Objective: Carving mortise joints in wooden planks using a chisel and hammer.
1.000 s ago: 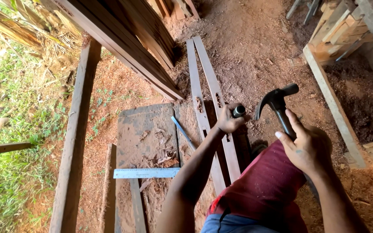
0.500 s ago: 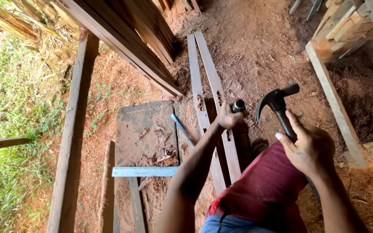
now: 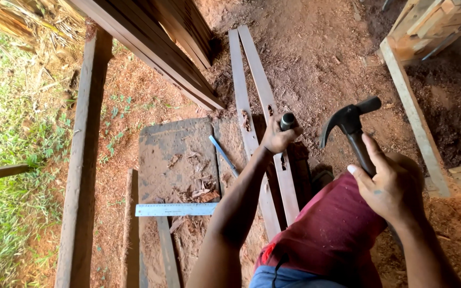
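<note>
Little has moved: left hand (image 3: 276,140) still grips the chisel (image 3: 287,121) on the plank (image 3: 289,186), right hand (image 3: 388,184) clasping the raised hammer (image 3: 350,120)

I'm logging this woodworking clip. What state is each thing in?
Hammer: raised, gripped by right hand.
Chisel: upright on plank, gripped by left hand.
Plank: lying flat, slots cut in it.
Steel ruler: lying flat on board.

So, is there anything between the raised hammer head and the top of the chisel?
Nothing visible. The claw hammer in the right hand is raised beside the chisel held by the left hand on the slotted wooden strip; only open air lies between them.
</note>
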